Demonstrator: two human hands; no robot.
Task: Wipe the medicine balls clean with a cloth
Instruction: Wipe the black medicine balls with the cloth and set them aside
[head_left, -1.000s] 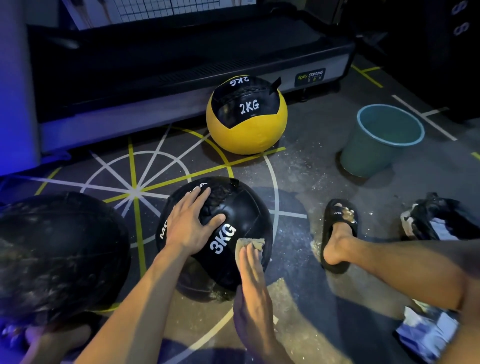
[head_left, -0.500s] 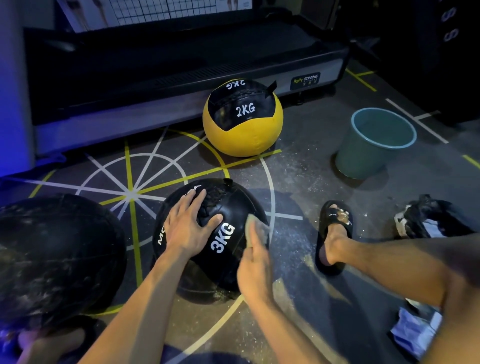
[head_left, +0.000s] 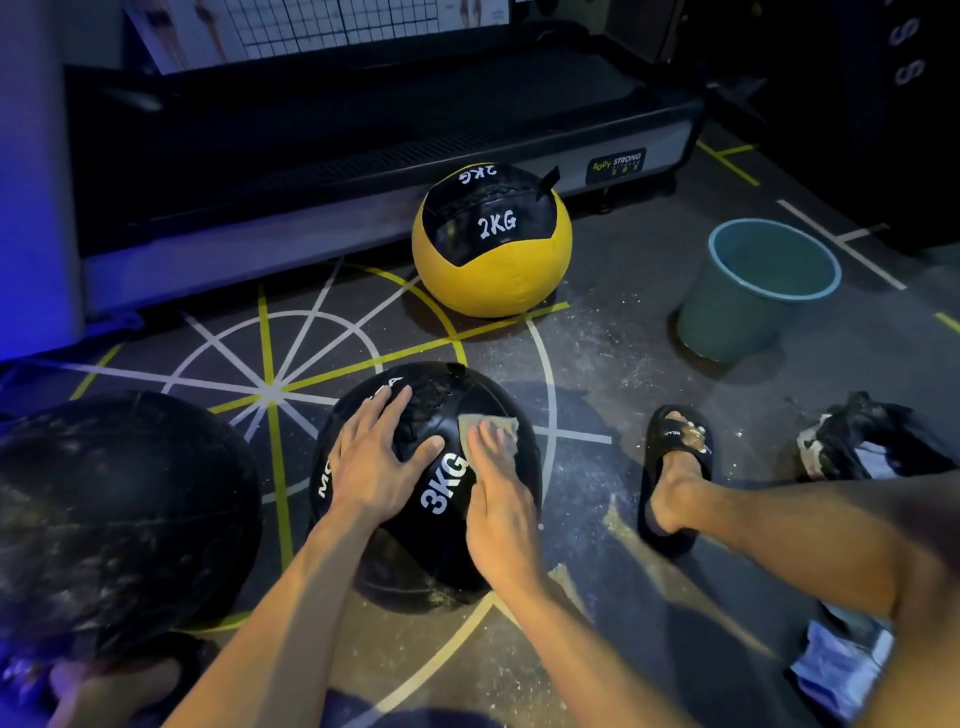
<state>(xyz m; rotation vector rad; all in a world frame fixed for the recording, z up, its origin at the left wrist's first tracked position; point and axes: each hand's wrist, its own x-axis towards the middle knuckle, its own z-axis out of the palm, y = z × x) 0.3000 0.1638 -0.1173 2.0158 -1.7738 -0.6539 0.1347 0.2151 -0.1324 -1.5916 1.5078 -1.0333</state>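
- My right hand (head_left: 498, 512) presses the cloth (head_left: 488, 434) flat on the upper right face of the black 3KG medicine ball (head_left: 431, 483), fingers straight and close together.
- My left hand (head_left: 371, 457) rests spread wide on the ball's top left, steadying it.
- The ball sits on the floor directly before me; unwiped surface lies beyond and below the cloth, nearest my right hand.
- It looks glossy, dusty low down.
- The yellow 2KG ball (head_left: 491, 244) waits well behind it; a dusty black ball (head_left: 119, 519) sits just left.
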